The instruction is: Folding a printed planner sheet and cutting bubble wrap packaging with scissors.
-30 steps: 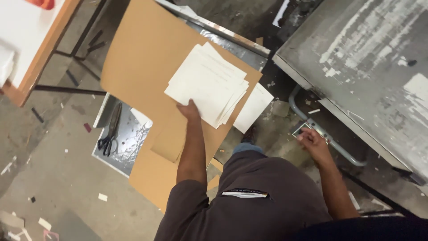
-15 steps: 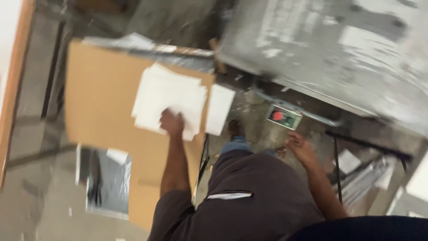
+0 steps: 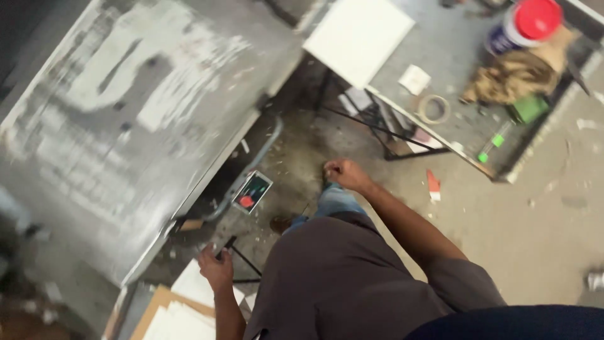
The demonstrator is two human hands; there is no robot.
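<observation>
I'm seeing a small control panel point(image 3: 252, 192) hanging below the grey surface point(image 3: 126, 126) — a dark rectangle showing one red and one green spot. At the top right a round tub point(image 3: 525, 26) is standing on the far surface point(image 3: 440, 56), wearing a red lid over a white and blue label. A green bottle point(image 3: 528, 108) is lying nearby — its label is too blurred to tell.

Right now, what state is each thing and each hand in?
Left hand: loosely curled, empty, above white sheets.
Right hand: closed fist, contents not visible.
Red-lidded tub: lid on.
Tape roll: lying flat.
White board: flat on table.
</observation>
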